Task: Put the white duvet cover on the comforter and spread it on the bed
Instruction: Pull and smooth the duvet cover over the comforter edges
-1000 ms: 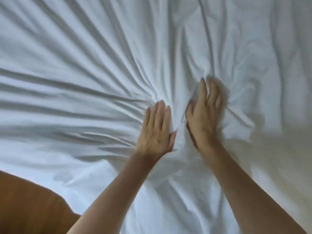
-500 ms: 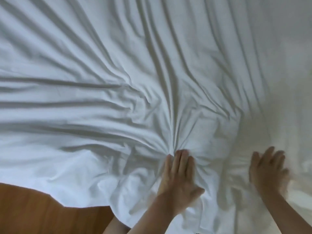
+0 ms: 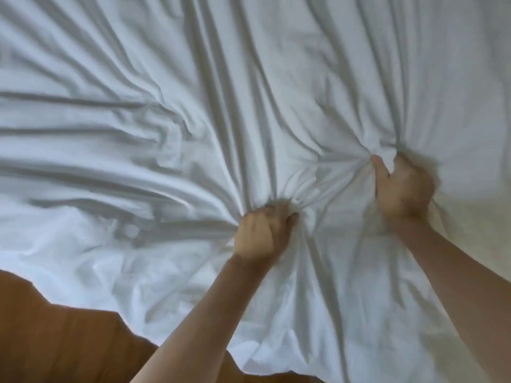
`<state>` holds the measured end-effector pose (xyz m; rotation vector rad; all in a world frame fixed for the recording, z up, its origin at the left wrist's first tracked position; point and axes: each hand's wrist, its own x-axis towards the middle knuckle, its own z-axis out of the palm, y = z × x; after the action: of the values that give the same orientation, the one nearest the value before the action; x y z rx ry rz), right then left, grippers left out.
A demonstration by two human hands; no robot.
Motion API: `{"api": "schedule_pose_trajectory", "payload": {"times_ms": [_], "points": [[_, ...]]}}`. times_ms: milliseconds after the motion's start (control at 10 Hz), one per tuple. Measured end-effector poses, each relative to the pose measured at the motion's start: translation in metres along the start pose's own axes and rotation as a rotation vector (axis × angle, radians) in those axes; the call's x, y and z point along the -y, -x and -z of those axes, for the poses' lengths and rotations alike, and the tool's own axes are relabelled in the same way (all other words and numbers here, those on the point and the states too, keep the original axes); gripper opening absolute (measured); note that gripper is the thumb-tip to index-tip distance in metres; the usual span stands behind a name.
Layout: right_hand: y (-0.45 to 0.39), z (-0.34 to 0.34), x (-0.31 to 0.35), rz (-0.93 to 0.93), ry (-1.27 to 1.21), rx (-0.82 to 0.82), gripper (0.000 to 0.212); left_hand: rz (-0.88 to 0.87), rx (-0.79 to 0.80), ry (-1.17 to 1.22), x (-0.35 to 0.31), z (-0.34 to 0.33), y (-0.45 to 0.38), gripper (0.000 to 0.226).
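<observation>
White bedding fills nearly the whole view, with brown wooden floor (image 3: pixel 69 335) showing only at seven o'clock. Both hands have gone from lying flat on the cloth a second ago to fists bunching it: the left hand (image 3: pixel 262 234) grips a gather of the duvet cover (image 3: pixel 166 120) at six o'clock of centre, the right hand (image 3: pixel 403 186) clutches another at three o'clock, thumb up. Creases fan out from each fist toward twelve and nine o'clock. This looks like tugging to shift the cover over the comforter inside, which cannot be seen; the spreading seems unfinished.
</observation>
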<state>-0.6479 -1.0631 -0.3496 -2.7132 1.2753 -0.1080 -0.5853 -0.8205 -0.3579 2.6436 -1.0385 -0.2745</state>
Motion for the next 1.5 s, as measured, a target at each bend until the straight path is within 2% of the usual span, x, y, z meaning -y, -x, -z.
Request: {"api": "schedule_pose_trajectory", "payload": {"times_ms": [100,200,300,400,500,600,700,800,900,1000,1100,1200,1300,1400,1500], "points": [[-0.012,0.052,-0.04,0.1,-0.038,-0.015,0.045,0.193,0.103,0.398,-0.028,0.044,0.0,0.042],[-0.006,0.109,-0.069,-0.007,-0.039,0.031,0.039,0.224,0.192,1.041,-0.051,0.068,0.007,0.055],[0.002,0.062,-0.052,-0.009,-0.046,-0.005,0.025,0.158,0.11,0.931,-0.049,0.033,0.013,0.04],[0.002,-0.002,-0.027,-0.08,0.02,-0.059,0.019,-0.03,0.069,0.513,-0.055,0.0,0.021,0.018],[0.004,-0.017,-0.023,-0.106,0.079,-0.175,0.025,-0.156,-0.01,0.42,-0.073,0.001,0.033,0.022],[0.048,0.007,-0.038,0.155,0.021,-0.128,0.046,-0.326,-0.14,0.38,-0.101,0.004,0.057,0.034],[0.098,0.027,-0.095,0.275,0.072,0.049,0.053,-0.422,-0.105,0.371,-0.128,-0.002,0.089,0.026],[0.135,0.044,-0.178,0.193,0.175,0.139,0.065,-0.256,0.108,0.242,-0.14,-0.019,0.107,0.049],[0.148,0.055,-0.228,0.063,0.176,0.124,0.083,-0.157,0.219,0.105,-0.147,-0.042,0.103,0.073],[0.137,0.045,-0.245,0.113,0.148,0.033,0.076,-0.256,0.025,0.103,-0.151,-0.061,0.092,0.038],[0.132,0.029,-0.254,0.251,0.152,-0.122,0.053,-0.322,-0.049,0.09,-0.156,-0.068,0.091,0.023],[0.123,0.027,-0.259,0.332,0.136,-0.146,0.049,-0.226,-0.015,0.118,-0.168,-0.063,0.087,0.019],[0.107,0.041,-0.243,0.371,0.12,-0.101,0.054,-0.005,0.019,0.201,-0.192,-0.043,0.08,0.03],[0.087,0.107,-0.268,0.324,0.003,0.025,0.062,0.101,0.19,0.585,-0.234,0.001,0.097,0.036],[0.083,0.171,-0.3,0.151,-0.028,0.259,0.07,0.041,0.154,0.824,-0.252,0.007,0.121,0.047]]}}
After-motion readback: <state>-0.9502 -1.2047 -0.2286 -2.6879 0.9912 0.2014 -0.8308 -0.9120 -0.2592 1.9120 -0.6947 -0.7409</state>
